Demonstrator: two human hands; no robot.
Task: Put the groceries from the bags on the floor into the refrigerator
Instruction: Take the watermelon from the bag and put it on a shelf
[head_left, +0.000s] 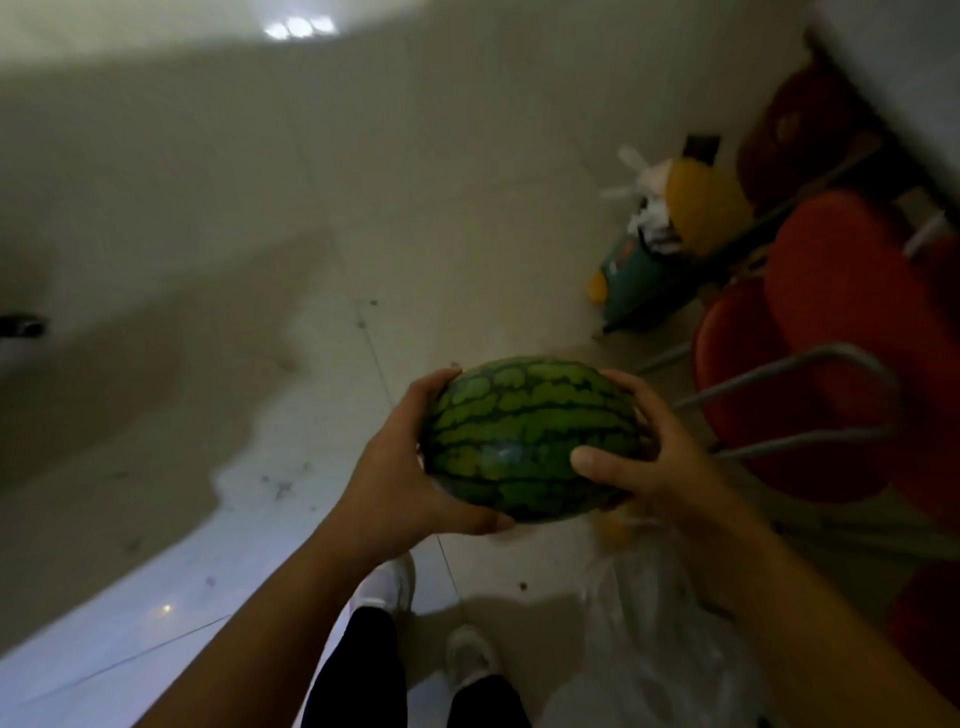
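Above the clear plastic bag on the floor, the watermelon sat clasped between left hand and right hand, each grip pressed around one end; its smooth, heavy rind could slip and split on the tiles

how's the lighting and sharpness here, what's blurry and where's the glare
Head view: dim overall; the watermelon and both hands, left hand and right hand, are fairly sharp; red chairs and the bags are smeared; ceiling-light glare on the floor tiles; wide-angle edges bend.
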